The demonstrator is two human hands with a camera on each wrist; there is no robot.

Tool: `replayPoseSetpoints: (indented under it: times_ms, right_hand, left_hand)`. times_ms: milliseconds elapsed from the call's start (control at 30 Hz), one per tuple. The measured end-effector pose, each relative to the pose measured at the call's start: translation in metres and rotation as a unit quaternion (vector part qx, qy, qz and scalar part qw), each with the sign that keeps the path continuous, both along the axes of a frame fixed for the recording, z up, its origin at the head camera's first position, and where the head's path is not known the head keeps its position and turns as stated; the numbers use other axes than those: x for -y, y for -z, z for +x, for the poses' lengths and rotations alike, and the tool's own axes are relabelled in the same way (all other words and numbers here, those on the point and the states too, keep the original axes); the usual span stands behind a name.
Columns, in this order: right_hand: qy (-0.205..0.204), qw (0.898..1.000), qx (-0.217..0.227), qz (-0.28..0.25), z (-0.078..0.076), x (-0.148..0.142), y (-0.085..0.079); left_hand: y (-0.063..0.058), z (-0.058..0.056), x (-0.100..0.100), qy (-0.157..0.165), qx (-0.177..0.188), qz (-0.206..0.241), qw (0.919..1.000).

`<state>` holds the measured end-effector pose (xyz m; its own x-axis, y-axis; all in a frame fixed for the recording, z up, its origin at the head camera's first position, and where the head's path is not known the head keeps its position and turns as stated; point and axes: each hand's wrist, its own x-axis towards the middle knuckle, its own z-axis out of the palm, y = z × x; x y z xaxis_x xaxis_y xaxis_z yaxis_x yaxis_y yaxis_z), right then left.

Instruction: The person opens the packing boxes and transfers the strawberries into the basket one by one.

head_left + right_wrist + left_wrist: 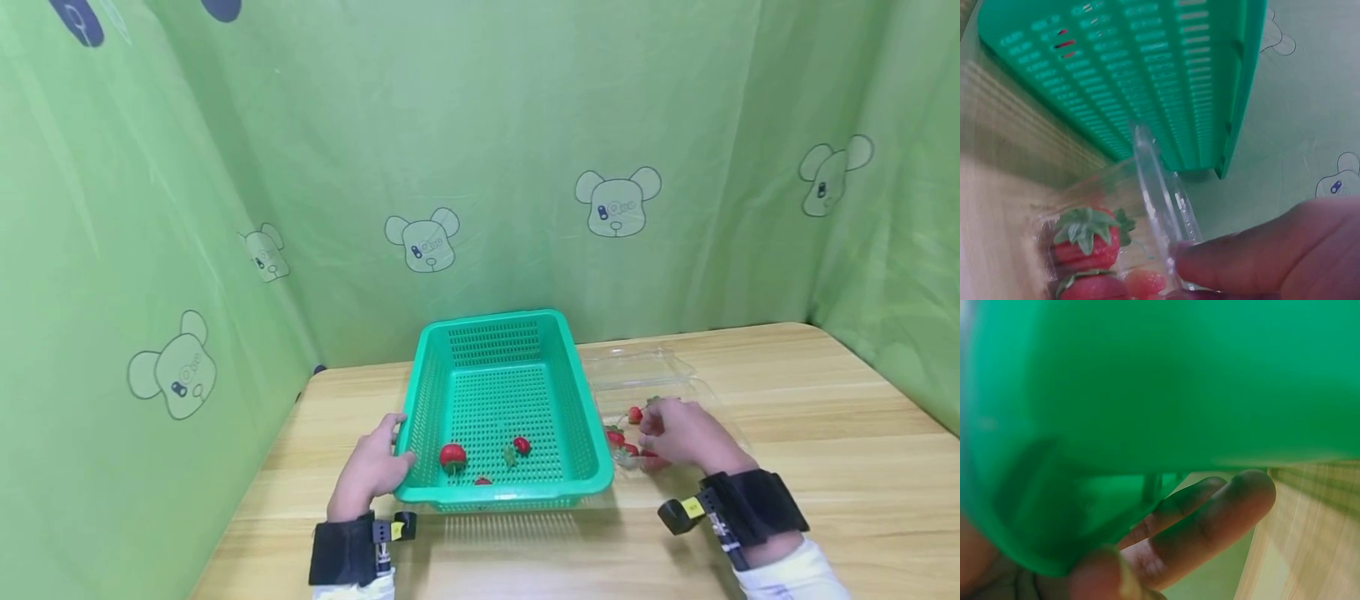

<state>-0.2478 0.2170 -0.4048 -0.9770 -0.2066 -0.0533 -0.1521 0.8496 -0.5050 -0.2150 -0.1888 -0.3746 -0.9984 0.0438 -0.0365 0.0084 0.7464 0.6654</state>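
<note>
My left hand holds the near left corner of a green plastic basket, thumb at the rim and fingers along the outside. In the left wrist view the basket wall fills most of the picture, above the fingers. Inside the basket lie a large strawberry, a smaller strawberry and one partly behind the front rim. My right hand reaches over a clear plastic box of several strawberries. Its thumb is at the box edge; other fingertips are hidden, so I cannot tell whether they grip a strawberry.
The clear box stands just right of the basket on a wooden table. A green curtain with bear-head prints hangs behind the table and along both sides. A small pale green piece lies in the basket between the strawberries.
</note>
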Motion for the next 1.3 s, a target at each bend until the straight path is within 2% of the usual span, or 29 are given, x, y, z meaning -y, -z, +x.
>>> replayPoseSetpoints:
  times_ms: [200,333,667,967,1300]
  right_hand:
    - [0.001,0.999,0.052,0.007,0.0,-0.003,0.006]
    - [0.004,0.998,0.059,0.006,-0.001,-0.005,0.012]
    - [0.001,0.998,0.055,-0.005,-0.004,-0.005,0.02]
    - [0.005,0.998,0.048,-0.026,-0.005,-0.004,0.02]
    - [-0.007,1.0,0.008,-0.021,-0.008,-0.005,0.017]
  left_hand:
    - [0.0,-0.001,-0.002,0.003,-0.001,0.0,1.0]
    - [-0.001,0.0,-0.003,0.004,0.0,-0.001,1.0]
    - [0.0,0.0,-0.002,0.003,0.003,0.003,1.0]
    - [0.002,0.001,-0.001,-0.009,0.008,0.005,0.9999]
    - [0.002,0.0,0.0,-0.002,0.003,0.002,1.0]
